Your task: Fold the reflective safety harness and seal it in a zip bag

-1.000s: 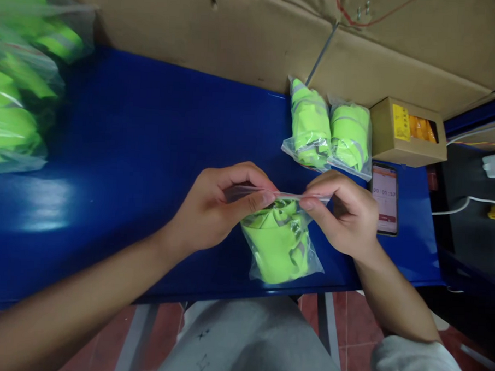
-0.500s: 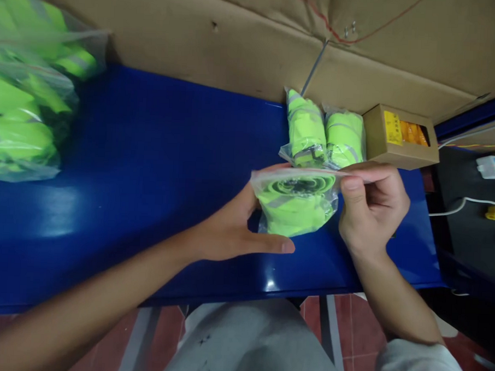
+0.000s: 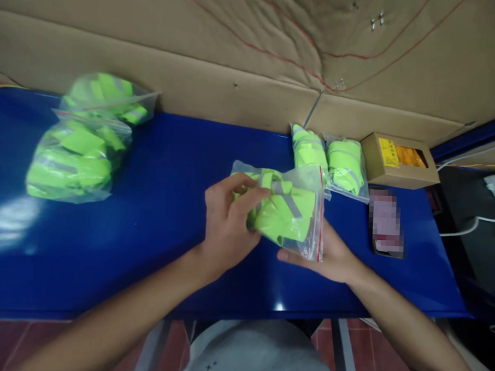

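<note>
Above the blue table, a clear zip bag (image 3: pixel 298 209) holds folded neon-green fabric with grey reflective strips; its red-lined seal edge is at the right end. My left hand (image 3: pixel 231 223) grips the bag's left end, thumb and fingers closed on it. Under the right end lies my right hand (image 3: pixel 332 257), supporting the bag; its thumb shows below the seal edge while the other fingers are hidden behind the plastic. Two similar bags, a left packed bag (image 3: pixel 308 150) and a right packed bag (image 3: pixel 347 167), rest just beyond the hands.
Two larger bags of neon-green fabric, a front bag (image 3: pixel 74 161) and a rear bag (image 3: pixel 107 97), lie at the left of the blue table (image 3: pixel 166 165). On the right are a cardboard box (image 3: pixel 380 158) with orange contents and a phone (image 3: pixel 386 221). A cardboard-covered wall (image 3: pixel 194 79) runs behind.
The bag has turned so its seal edge moved from the top to the right. My left hand has closed on it; my right hand has shifted from pinching the seal to underneath.
</note>
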The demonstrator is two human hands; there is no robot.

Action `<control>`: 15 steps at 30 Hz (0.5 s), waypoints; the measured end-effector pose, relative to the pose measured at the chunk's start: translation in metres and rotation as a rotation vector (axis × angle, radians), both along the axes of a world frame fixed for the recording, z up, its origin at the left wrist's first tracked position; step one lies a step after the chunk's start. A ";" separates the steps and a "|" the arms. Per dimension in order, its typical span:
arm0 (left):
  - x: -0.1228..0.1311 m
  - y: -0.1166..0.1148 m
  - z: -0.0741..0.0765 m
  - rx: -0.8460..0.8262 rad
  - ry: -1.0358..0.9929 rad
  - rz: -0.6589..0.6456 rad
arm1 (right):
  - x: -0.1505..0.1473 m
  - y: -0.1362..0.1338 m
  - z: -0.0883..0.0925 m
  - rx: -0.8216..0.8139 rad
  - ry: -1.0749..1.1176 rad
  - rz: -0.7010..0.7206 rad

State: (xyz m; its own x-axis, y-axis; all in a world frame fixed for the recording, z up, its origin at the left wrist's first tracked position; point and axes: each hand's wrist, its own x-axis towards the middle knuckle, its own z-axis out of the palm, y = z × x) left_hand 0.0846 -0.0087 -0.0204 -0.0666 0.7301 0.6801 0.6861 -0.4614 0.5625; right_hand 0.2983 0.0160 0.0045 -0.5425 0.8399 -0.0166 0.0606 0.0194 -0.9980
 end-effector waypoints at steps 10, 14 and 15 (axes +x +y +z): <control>0.000 -0.001 0.009 -0.106 0.015 -0.200 | -0.005 0.006 -0.005 -0.283 0.209 -0.415; -0.012 0.010 0.022 -0.312 -0.312 -0.271 | 0.001 0.024 0.003 -0.282 0.258 -0.460; -0.013 0.013 0.024 -0.437 -0.425 -0.326 | 0.001 0.026 0.004 -0.291 0.258 -0.445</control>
